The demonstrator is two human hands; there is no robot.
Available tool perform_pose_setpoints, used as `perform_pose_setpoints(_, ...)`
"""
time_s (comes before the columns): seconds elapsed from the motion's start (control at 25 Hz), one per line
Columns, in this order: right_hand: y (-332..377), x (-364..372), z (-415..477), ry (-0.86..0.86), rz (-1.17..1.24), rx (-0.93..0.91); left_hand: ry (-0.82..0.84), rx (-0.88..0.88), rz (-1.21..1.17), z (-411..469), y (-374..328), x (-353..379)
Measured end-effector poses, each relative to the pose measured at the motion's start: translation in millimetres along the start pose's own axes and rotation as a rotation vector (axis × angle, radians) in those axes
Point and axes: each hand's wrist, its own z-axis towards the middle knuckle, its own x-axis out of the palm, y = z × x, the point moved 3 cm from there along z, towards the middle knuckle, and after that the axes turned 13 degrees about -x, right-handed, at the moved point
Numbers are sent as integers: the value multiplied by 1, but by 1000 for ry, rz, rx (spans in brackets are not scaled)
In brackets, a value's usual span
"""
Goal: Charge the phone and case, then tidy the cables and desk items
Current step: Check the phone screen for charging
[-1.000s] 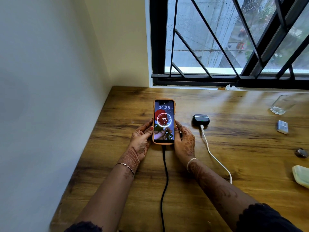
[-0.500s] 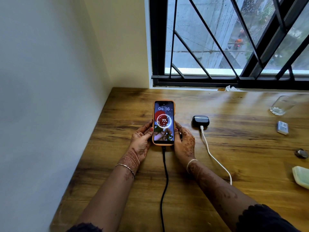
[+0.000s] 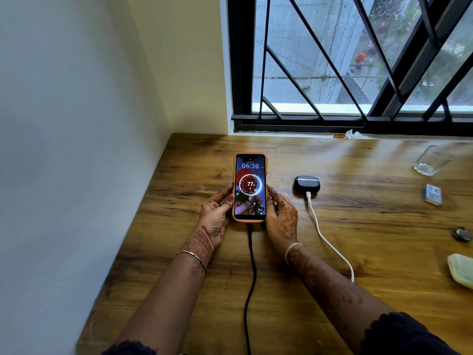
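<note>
A phone in an orange cover sits face up on the wooden desk, its lit screen showing 04:36 and 77 with a charging ring. A black cable runs from its bottom edge toward me. My left hand grips the phone's left side and my right hand grips its right side. To the right, a black earbud case with a small green light lies apart from my hands, a white cable plugged into its front.
A wall borders the desk on the left and a barred window at the back. Along the right stand an empty glass, a small grey box, a small round metal object and a pale green dish.
Both hands and the phone stay put; only my head has shifted slightly, so the scene sits a little lower in view.
</note>
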Motion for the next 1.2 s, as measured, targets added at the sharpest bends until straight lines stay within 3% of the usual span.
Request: perform_pose_setpoints(1.2, 0, 1, 0, 29, -20, 3, -97, 57, 98, 1, 2, 3)
